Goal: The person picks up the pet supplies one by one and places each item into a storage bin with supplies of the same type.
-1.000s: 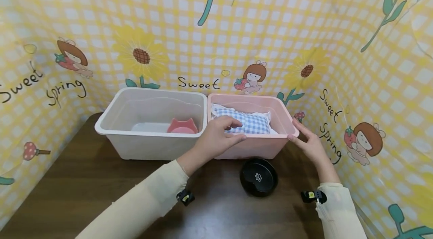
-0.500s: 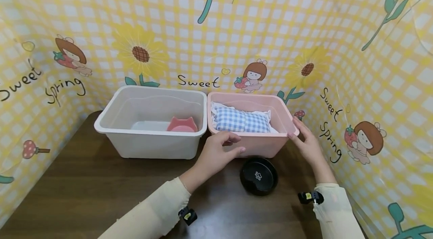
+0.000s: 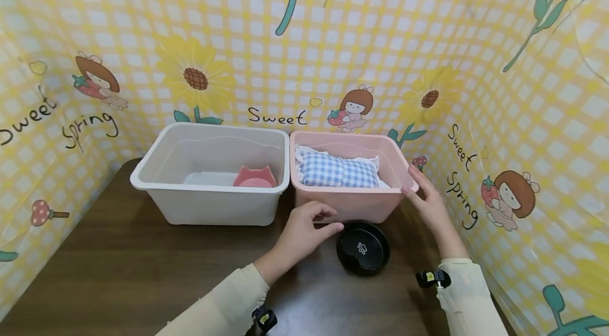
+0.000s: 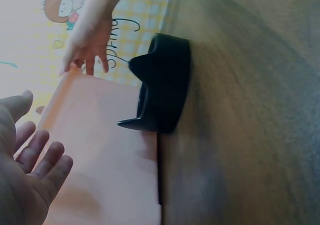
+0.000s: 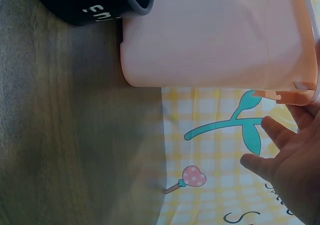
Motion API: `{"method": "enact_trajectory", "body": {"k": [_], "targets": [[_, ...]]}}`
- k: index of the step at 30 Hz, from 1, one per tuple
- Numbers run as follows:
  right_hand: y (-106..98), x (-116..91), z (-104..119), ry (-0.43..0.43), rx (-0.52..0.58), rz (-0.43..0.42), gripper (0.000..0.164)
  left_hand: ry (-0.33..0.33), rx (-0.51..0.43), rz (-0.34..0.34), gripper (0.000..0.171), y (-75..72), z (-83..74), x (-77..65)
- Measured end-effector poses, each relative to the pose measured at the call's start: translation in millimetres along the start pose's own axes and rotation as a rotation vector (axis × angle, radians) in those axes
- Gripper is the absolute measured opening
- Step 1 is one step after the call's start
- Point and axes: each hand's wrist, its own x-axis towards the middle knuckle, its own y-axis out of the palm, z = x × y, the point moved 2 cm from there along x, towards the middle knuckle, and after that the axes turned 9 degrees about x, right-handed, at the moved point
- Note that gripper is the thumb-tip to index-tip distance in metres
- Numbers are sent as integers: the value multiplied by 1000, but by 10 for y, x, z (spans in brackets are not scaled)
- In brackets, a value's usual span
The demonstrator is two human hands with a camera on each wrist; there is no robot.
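My left hand [image 3: 304, 233] hovers in front of the pink bin [image 3: 349, 201], beside the black pet bowl [image 3: 363, 264]. Its fingers are loosely bent, with nothing between them; the left wrist view shows the same hand [image 4: 32, 170] with fingers spread. My right hand [image 3: 430, 206] touches the bin's front right corner, thumb at the front rim and a finger along the side rim. In the right wrist view its lower fingers [image 5: 257, 165] hang straight and apart. A blue-and-white checked pillow [image 3: 340, 169] lies inside the pink bin. The bowl has pointed ears and a white paw print.
A light grey bin [image 3: 219, 204] stands left of the pink one, with a pink cat-eared bowl [image 3: 256, 177] inside. Both bins stand on a dark wooden table [image 3: 142, 272], against a yellow checked cloth [image 3: 266, 77] at the back and sides.
My left hand has drawn back from over the pink bin's front rim, down and toward me, to beside the black bowl. My right hand stays at the corner; the bins and pillow look unmoved.
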Motion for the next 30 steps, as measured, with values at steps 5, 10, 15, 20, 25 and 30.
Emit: {"method": "enact_trajectory", "body": {"k": [5,10,15,20,25,30], "targets": [[1,2,-9,18,-2,-4,61,-25,15,20,26,95,97,-18],[5,1,-27,36,-3,-7,62,-51,65,55,27,180,181,-26],[-3,10,-12,55,-14,-10,62,-83,111,78,28,264,248,-22],[-13,4,3,66,-25,-2,62,-107,121,86,34,341,266,-12],[-16,4,-21,54,-22,-10,61,-106,142,84,34,420,296,25],[-27,7,-36,41,-32,-18,60,-105,144,82,33,516,340,34]]}}
